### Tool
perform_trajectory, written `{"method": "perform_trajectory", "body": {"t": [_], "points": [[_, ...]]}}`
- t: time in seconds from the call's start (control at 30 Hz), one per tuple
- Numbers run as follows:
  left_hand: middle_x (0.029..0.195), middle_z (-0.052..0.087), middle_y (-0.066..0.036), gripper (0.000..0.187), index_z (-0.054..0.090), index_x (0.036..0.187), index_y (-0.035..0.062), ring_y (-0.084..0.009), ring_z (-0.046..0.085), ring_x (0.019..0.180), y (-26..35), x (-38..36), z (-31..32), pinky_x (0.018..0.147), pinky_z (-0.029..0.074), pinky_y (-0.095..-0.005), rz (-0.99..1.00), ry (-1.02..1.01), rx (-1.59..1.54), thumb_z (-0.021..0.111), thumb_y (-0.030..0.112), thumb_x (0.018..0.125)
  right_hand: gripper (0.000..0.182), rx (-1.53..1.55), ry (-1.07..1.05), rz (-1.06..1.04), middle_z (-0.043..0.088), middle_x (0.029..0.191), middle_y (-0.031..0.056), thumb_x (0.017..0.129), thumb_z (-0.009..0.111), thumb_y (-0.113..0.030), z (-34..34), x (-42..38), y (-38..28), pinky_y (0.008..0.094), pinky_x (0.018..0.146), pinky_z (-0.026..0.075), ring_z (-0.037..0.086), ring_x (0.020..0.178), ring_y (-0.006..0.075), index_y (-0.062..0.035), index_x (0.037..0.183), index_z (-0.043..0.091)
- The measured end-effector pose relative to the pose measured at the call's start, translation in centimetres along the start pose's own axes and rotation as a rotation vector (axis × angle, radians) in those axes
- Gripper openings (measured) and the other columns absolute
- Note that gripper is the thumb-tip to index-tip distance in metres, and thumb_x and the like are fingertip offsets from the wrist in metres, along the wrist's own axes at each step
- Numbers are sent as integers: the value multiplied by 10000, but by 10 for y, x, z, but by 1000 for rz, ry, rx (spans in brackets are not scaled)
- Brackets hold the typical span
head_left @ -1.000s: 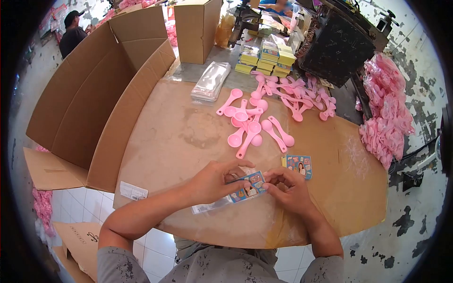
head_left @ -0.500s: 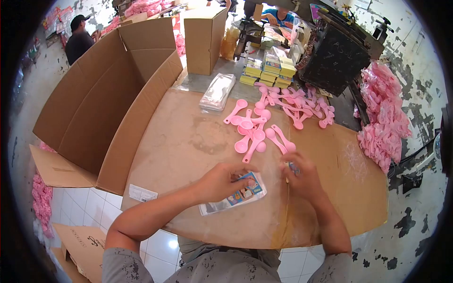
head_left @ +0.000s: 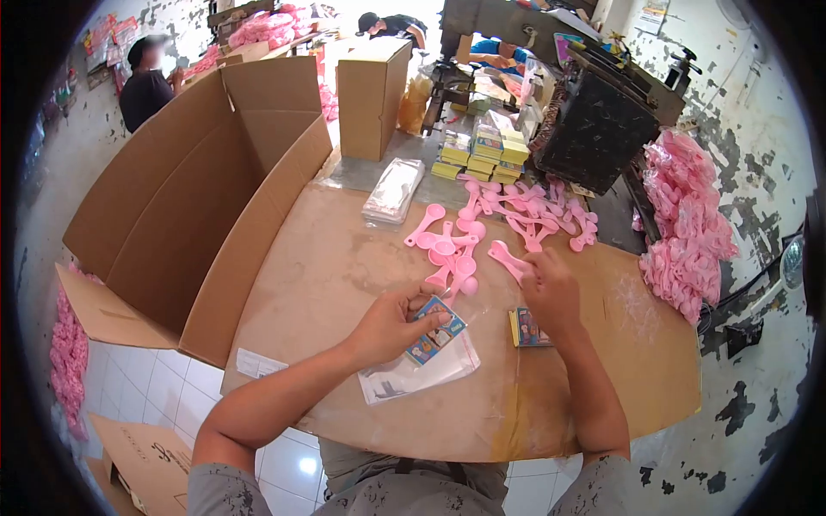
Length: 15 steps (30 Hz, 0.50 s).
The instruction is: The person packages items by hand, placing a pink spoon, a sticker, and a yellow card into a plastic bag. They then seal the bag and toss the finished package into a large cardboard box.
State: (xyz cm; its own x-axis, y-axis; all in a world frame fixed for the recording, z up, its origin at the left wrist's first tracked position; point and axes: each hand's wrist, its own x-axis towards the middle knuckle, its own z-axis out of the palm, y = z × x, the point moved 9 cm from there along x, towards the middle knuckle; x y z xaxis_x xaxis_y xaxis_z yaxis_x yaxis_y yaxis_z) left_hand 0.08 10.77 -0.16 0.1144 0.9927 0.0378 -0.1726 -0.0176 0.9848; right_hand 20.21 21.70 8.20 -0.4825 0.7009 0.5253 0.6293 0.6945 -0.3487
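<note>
My left hand (head_left: 400, 327) is closed on a blue printed card (head_left: 437, 330), thumb on top, above clear plastic bags (head_left: 422, 375) lying on the cardboard sheet. My right hand (head_left: 551, 288) reaches to a pink spoon (head_left: 509, 258), its fingers closed at the handle end. Just below that hand a small stack of cards (head_left: 529, 328) lies on the cardboard, partly hidden by the wrist. Several pink spoons (head_left: 443, 249) lie in a loose heap between and beyond my hands.
A large open carton (head_left: 249, 232) stands at the left. Farther back are plastic sleeves (head_left: 393, 191), card stacks (head_left: 482, 150), more pink spoons (head_left: 551, 211), an upright box (head_left: 372, 103) and a black machine (head_left: 598, 120). Pink bags (head_left: 684, 232) hang right. People (head_left: 148, 90) are behind.
My left hand has lifted the blue card off the plastic bags. My right hand has let go of the card stack and moved up to a pink spoon. The head view has shifted slightly.
</note>
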Motion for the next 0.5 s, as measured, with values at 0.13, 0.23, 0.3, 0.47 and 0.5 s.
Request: {"method": "perform_trajectory", "body": {"t": [0.13,0.23,0.3,0.47,0.5], "points": [[1105,749,-69,393,569,1356,-30,-75,681,974,1,0,-2,809,555,-246,16,0,5,710,119,1020,142,436,-137,55,586,816,100,925,599,-55,-9,-9,-15,342,651,449,566,718,209,31,975,701],[1116,747,-69,395,565,1370,-26,-75,676,996,-3,-1,0,824,556,-248,-6,6,18,700,113,1026,141,542,-191,17,579,811,79,920,589,-37,-7,-14,-28,313,645,439,544,713,168,34,966,702],[1109,753,-77,374,576,1363,-33,-86,691,1001,-1,-3,3,831,566,-257,-9,-11,13,683,108,1034,138,539,-213,-39,585,816,78,916,590,-32,-4,-16,-34,311,649,446,547,714,167,30,965,703],[1104,755,-73,340,610,1360,-20,-84,692,999,-4,-3,10,821,566,-254,-23,-70,57,659,97,1045,140,472,-330,-128,602,821,77,912,585,-26,1,-15,-51,348,651,468,586,715,204,13,971,706],[1100,755,-69,341,612,1365,-17,-83,690,1000,-7,-4,11,823,566,-256,-35,-81,74,655,103,1048,164,435,-347,-153,625,881,89,914,587,-27,4,-15,-54,360,685,485,608,763,225,2,1025,703]]}}
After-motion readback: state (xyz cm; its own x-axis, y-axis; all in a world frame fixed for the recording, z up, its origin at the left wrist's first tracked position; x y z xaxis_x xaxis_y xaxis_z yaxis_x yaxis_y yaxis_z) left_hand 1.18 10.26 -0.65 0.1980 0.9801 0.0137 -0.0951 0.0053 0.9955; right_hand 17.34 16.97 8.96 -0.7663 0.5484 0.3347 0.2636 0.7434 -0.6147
